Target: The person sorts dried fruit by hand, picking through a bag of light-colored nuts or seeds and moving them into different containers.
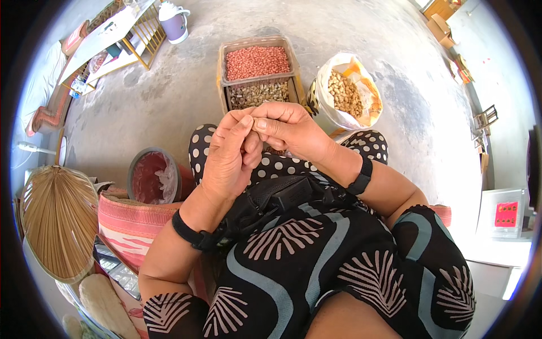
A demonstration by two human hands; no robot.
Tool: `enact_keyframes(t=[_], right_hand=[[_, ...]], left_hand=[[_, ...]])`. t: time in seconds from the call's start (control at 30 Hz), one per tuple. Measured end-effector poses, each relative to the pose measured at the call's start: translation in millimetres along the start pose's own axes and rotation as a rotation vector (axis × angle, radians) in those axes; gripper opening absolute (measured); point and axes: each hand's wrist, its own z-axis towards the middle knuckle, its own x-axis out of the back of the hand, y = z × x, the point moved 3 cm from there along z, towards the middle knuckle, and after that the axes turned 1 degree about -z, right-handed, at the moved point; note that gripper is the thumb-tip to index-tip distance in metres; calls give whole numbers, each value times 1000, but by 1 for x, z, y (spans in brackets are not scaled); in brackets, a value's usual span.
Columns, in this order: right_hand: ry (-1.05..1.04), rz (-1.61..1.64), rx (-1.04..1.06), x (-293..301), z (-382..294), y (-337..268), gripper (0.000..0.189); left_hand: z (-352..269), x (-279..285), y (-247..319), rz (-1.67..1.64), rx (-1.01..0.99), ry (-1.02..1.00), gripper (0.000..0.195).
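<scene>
My left hand [228, 154] and my right hand [294, 127] meet in front of me, thumbs and fingertips pressed together. Between them they pinch a small tan peanut [254, 125], mostly hidden by the fingers. Just beyond the hands sits a box holding broken peanut shells [260, 93]. A clear plastic tub [258, 79] of shelled pink-red peanuts [257, 62] rests over its far part. To the right stands an open bag [325, 99] with unshelled peanuts [344, 93] inside.
A lined waste bin [133, 180] stands left of my knee, near a palm-leaf fan [59, 224]. At the far left are a low table [101, 36] and a purple thermos jug [173, 27]. Cardboard boxes [440, 31] line the right wall.
</scene>
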Motion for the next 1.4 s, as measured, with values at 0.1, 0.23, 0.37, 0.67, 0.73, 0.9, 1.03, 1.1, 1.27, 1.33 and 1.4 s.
enact_keyframes(t=[0.1,0.23,0.37,0.67,0.73,0.9,1.03,1.1,1.27,1.33,1.4], right_hand=[[-5,99,-21,3,2,4,18],[-3,167,-68,3,3,3,22],[27,196,-24,2,4,0,21],[93,-317,192,2,8,-20,16],[43,-571,317,3,11,-28,16],[3,-898,599,-3,10,-53,18],[199,-1073,942,-24,-7,-118,19],[298,-918,947,-20,-2,-125,20],[398,-1322,677,58,57,-40,33],[431,-1123,370,70,57,-20,41],[424,-823,125,74,50,-5,47]], left_hand=[[0,0,1,19,-10,-3,19],[-1,-3,3,43,-15,19,22],[0,0,2,29,-27,-26,26],[3,6,-5,-60,-29,9,23],[4,10,-7,-10,27,-14,18],[6,11,-2,-91,46,41,21],[7,18,-6,-88,55,68,29],[7,32,-16,-40,101,78,31],[8,36,-23,62,211,132,30],[8,38,-24,124,209,272,22],[12,41,-24,131,202,253,19]])
